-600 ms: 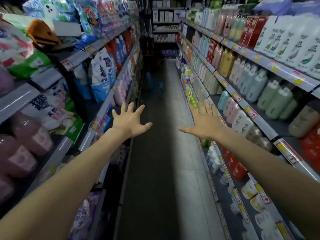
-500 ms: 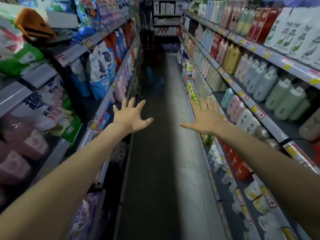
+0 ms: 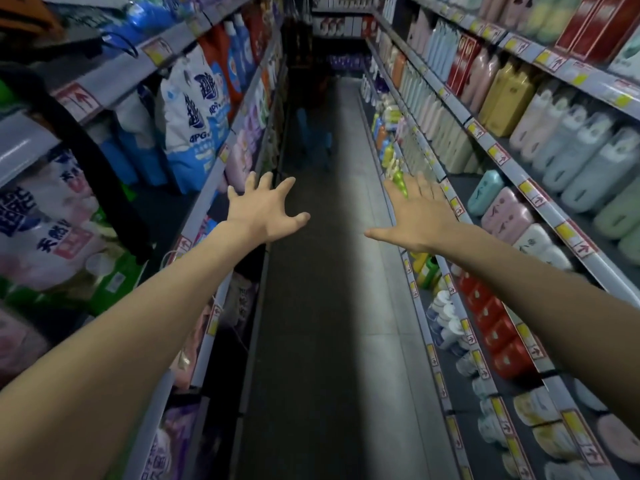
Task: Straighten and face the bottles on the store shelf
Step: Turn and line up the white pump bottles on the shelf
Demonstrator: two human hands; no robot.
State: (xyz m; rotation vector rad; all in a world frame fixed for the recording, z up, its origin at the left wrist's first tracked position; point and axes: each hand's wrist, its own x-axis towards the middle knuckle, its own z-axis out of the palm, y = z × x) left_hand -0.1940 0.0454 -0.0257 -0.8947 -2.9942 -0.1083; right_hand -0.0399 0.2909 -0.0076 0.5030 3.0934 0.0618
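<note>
Your grip is empty on both sides: your left hand (image 3: 265,211) and your right hand (image 3: 417,216) are spread wide, fingers splayed, palms down, held out over the aisle floor (image 3: 332,306) and touching nothing. The bottles (image 3: 568,150) stand in rows on the shelf (image 3: 540,199) to the right of that floor, just beyond your right hand. Detergent bags (image 3: 194,112) fill the racks on the floor's left side.

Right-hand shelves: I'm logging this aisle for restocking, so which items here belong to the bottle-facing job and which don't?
Job:
pastel pump bottles
yellow jugs
left hand, open
right hand, open

Not the job:
blue-and-white detergent bags
grey tiled floor
</note>
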